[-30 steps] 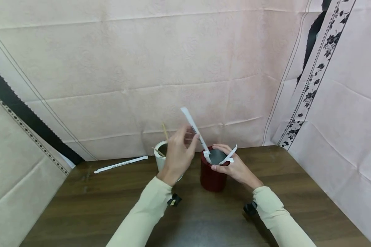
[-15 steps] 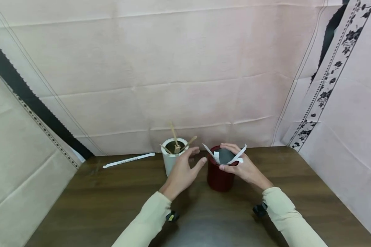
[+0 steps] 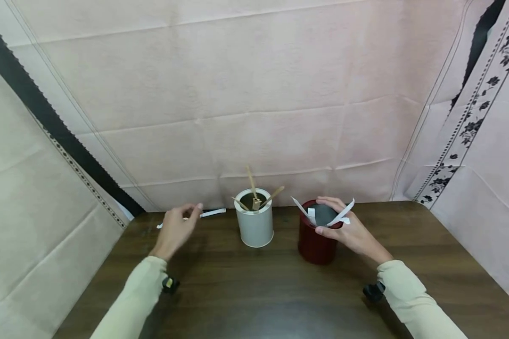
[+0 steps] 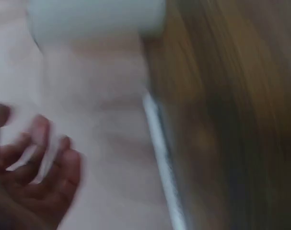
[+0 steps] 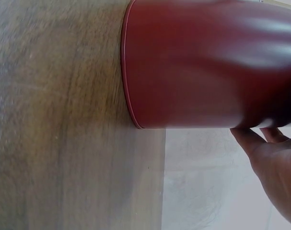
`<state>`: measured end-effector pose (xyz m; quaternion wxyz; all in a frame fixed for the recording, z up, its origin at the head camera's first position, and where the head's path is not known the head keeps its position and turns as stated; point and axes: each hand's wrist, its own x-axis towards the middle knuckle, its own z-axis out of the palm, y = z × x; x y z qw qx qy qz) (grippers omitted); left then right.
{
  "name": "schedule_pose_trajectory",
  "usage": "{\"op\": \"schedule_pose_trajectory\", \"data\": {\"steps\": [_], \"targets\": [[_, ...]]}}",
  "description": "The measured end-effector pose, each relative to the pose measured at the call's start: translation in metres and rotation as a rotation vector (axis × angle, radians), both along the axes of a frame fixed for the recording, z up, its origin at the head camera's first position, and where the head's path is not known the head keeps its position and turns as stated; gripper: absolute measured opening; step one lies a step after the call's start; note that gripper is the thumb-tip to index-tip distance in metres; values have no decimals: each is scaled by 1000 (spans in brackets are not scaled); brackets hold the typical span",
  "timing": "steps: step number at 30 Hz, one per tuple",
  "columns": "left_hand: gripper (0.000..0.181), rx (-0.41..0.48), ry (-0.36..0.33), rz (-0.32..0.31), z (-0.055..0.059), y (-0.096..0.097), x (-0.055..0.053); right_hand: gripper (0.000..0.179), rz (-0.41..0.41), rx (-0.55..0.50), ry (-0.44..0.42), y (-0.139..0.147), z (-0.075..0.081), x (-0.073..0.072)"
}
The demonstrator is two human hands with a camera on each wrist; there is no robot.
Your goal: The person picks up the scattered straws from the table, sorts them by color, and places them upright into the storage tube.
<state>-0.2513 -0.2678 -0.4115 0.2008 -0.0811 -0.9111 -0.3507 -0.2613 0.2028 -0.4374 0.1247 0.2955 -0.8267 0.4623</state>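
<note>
My left hand (image 3: 176, 231), fingers loosely bent, hovers over a slim white paper-wrapped stick (image 3: 213, 213) with small dark print, lying near the table's back edge. In the blurred left wrist view the hand (image 4: 40, 177) is apart from the stick (image 4: 163, 163), with nothing between thumb and fingers. A dark red cylindrical canister (image 3: 317, 246) stands upright on the table, steadied by my right hand (image 3: 360, 238), which grips it near the rim. White paper-wrapped pieces (image 3: 342, 214) poke out of its dark inside. The right wrist view shows the canister's smooth side (image 5: 183, 67).
A white cylindrical holder (image 3: 254, 228) with several thin wooden sticks (image 3: 275, 194) stands between my hands. The brown wooden table (image 3: 246, 292) ends at a pale cloth backdrop (image 3: 280, 94), with cloth at both sides too.
My left hand has let go of a white paper-wrapped stick inside the red canister and moved left, past the white holder, to the stick on the table. The right hand stays on the canister.
</note>
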Motion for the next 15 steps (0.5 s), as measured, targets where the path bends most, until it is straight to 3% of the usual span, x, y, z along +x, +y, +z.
{"op": "schedule_pose_trajectory", "data": {"steps": [4, 6, 8, 12, 15], "targets": [[35, -179, -208, 10, -24, -44, -37, 69, 9, 16, -7, 1, 1, -2], [40, -246, -311, -3, -36, -56, -49, 70, 15, 10, -18, 1, 1, -2], [46, -312, -367, -14, -44, -61, -59, 70, 20, -3, -24, 1, 1, -1], [41, -428, -349, -27, -53, -59, -70, 71, 19, -22, -22, 1, 0, 1], [29, -454, -316, -54, -54, -57, -71, 71, 17, -24, -21, -1, 1, 1]]}}
